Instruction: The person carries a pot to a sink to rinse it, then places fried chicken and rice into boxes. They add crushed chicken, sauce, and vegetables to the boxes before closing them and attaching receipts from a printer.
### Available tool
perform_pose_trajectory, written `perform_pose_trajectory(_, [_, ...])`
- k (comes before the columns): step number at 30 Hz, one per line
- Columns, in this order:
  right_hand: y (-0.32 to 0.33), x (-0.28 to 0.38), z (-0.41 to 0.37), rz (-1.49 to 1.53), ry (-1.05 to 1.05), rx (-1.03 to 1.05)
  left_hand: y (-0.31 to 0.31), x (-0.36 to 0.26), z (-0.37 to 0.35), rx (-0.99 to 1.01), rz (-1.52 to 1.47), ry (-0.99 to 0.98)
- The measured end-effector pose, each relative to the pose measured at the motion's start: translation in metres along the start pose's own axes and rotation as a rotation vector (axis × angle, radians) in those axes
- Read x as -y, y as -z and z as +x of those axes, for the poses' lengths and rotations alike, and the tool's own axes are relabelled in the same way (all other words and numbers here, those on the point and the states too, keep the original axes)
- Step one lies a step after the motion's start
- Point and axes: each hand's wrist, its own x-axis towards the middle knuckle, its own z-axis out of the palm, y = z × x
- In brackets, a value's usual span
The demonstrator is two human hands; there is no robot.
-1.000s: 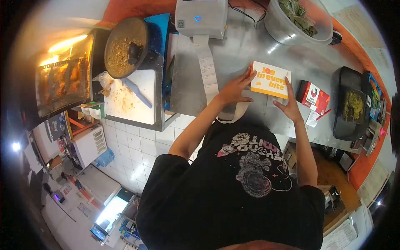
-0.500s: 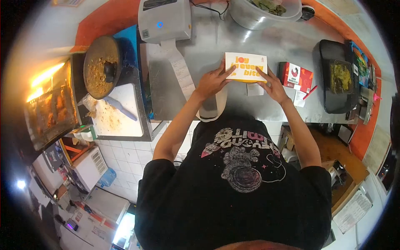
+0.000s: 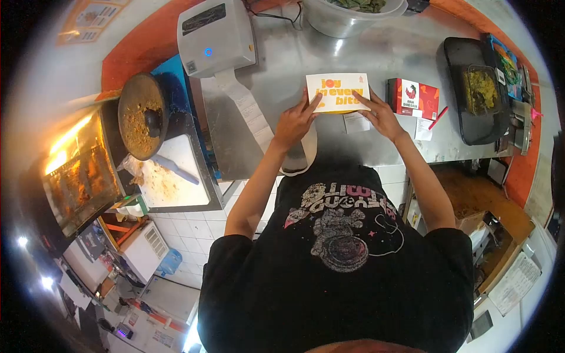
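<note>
Between my two hands is a closed cardboard food box (image 3: 337, 93), white on top with orange and yellow lettering and a yellow side. My left hand (image 3: 295, 123) grips its left end, thumb over the lid. My right hand (image 3: 381, 117) holds the right end the same way, fingers along the side. A white paper slip (image 3: 356, 123) lies on the steel counter just below the box. Right of my right hand sits a red food box (image 3: 414, 99) with a white label, with another slip (image 3: 423, 129) and a red pen (image 3: 438, 118) in front of it.
A grey label printer (image 3: 216, 38) feeds a long paper strip (image 3: 244, 103) across the steel counter (image 3: 282, 53). At left are a white cutting board (image 3: 170, 188) with a knife (image 3: 175, 169) and a round stone mortar (image 3: 141, 123). A black tray (image 3: 462, 65) stands right, a tub (image 3: 347, 23) behind.
The camera view has shifted slightly, so the counter items sit a little differently in frame. Both hands still hold the white box, and its lettering shows more between the thumbs.
</note>
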Motion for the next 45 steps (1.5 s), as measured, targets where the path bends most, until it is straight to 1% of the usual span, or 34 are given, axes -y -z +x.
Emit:
perform_pose_trajectory(4, [0.003,0.002,0.001,-0.039,0.004,0.009,-0.002,0.002,0.000,-0.010,-0.003,-0.005])
perform_pose_trajectory(10, [0.005,0.003,0.000,0.050,-0.068,0.047,-0.002,0.000,0.001,0.001,0.003,0.013])
perform_pose_trajectory(12, [0.004,0.003,-0.001,0.051,-0.054,0.039,-0.004,-0.001,0.000,0.005,0.005,0.020])
perform_pose_trajectory(14, [0.002,0.003,-0.001,0.049,-0.035,0.022,-0.007,-0.002,-0.002,-0.034,-0.003,0.017])
perform_pose_trajectory(15, [0.002,0.003,-0.001,0.043,-0.012,0.006,-0.006,-0.002,-0.001,-0.029,-0.004,0.012])
perform_pose_trajectory(18, [0.003,0.001,-0.002,0.086,-0.034,0.016,-0.004,-0.005,-0.001,0.034,0.040,0.052])
perform_pose_trajectory(20, [0.002,-0.002,-0.003,0.102,-0.040,0.019,-0.005,-0.005,0.000,-0.041,0.034,0.006])
perform_pose_trajectory(22, [0.002,-0.003,-0.003,0.116,-0.041,0.020,-0.005,-0.005,0.000,-0.036,0.032,0.008])
perform_pose_trajectory(24, [0.005,0.002,-0.002,0.093,-0.118,0.065,-0.004,-0.007,0.000,-0.033,0.030,0.014])
perform_pose_trajectory(27, [0.005,0.001,-0.002,0.115,-0.093,0.048,-0.002,-0.007,-0.003,-0.028,0.037,0.037])
perform_pose_trajectory(29, [0.002,-0.001,-0.001,0.107,-0.075,0.039,-0.003,-0.005,-0.002,-0.051,0.035,-0.004])
perform_pose_trajectory(30, [0.002,-0.002,-0.001,0.105,-0.064,0.021,-0.003,-0.005,-0.002,-0.062,0.036,0.006])
perform_pose_trajectory(31, [0.003,-0.004,0.000,0.100,-0.057,0.028,-0.002,-0.005,-0.002,-0.037,0.045,0.021])
perform_pose_trajectory(33, [0.006,0.000,0.000,0.081,-0.130,0.068,0.001,-0.008,-0.002,-0.014,0.054,0.037])
perform_pose_trajectory(36, [0.012,0.003,0.002,0.121,-0.130,0.095,0.002,-0.011,-0.001,-0.031,0.050,0.040])
perform_pose_trajectory(39, [0.012,0.002,0.001,0.082,-0.119,0.103,-0.005,-0.007,-0.005,-0.064,0.054,0.026])
perform_pose_trajectory(40, [0.010,0.002,0.000,0.080,-0.119,0.106,-0.006,-0.007,-0.008,-0.025,0.046,0.029])
perform_pose_trajectory(41, [0.008,0.000,-0.001,0.087,-0.072,0.089,-0.006,-0.007,-0.009,0.015,0.040,0.030])
perform_pose_trajectory(42, [0.007,-0.002,-0.003,0.094,-0.025,0.072,-0.007,-0.008,-0.010,0.014,0.040,0.030])
perform_pose_trajectory(45, [-0.001,-0.003,-0.009,0.045,-0.023,0.043,-0.002,-0.014,-0.010,-0.023,0.019,0.030])
